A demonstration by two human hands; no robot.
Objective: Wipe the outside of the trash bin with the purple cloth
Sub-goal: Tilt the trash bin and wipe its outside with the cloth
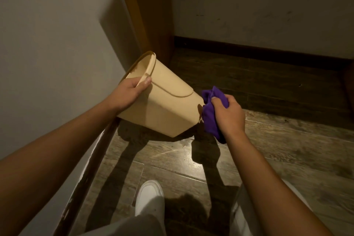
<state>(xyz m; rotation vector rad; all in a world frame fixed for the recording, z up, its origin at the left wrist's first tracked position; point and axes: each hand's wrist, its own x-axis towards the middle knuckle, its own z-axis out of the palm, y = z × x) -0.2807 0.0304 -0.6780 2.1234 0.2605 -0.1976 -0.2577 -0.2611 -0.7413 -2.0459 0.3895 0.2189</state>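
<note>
Our left hand (132, 90) grips the rim of the tan bin (162, 105), tilted off the floor (287, 149) at frame centre, while our right hand (228, 115) clutches the bunched purple cloth (209, 119) against its base, just right of centre.

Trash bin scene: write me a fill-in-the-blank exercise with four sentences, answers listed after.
1. The left hand holds the trash bin by its ____.
2. The right hand grips a bunched cloth coloured ____.
3. The cloth touches the bin near its ____ end.
4. The bin is tilted and held above the wooden ____.

Answers: rim; purple; bottom; floor
</note>
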